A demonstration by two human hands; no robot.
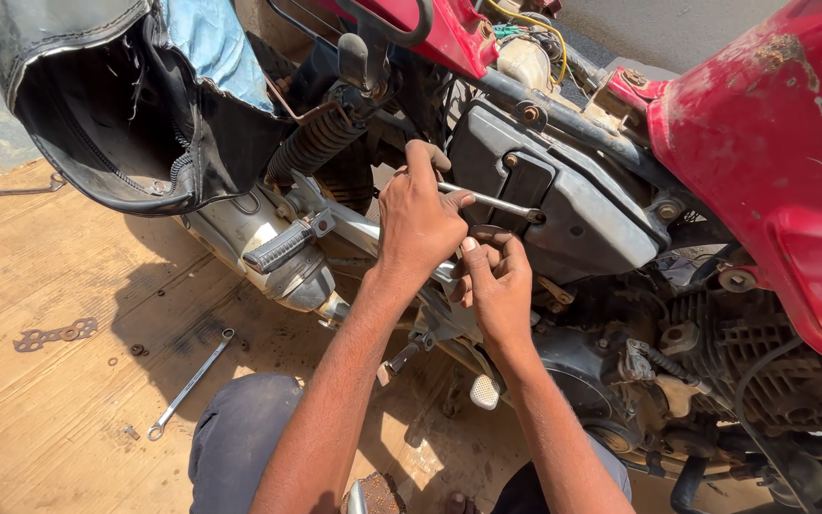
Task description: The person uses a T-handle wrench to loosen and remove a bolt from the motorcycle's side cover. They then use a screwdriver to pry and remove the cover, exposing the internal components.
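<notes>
Both hands at a motorcycle's grey side cover [563,205].
Left hand [418,224] clenched on slim wrench [492,202] for leverage; right hand [497,286] pinching a part below, steadying it.

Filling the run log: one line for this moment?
left hand: on wrench | right hand: by side cover | spanner: on board

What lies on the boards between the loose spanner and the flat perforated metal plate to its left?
In the head view, a small dark washer lies on the wooden boards between the spanner and the flat plate; otherwise bare wood.
</notes>
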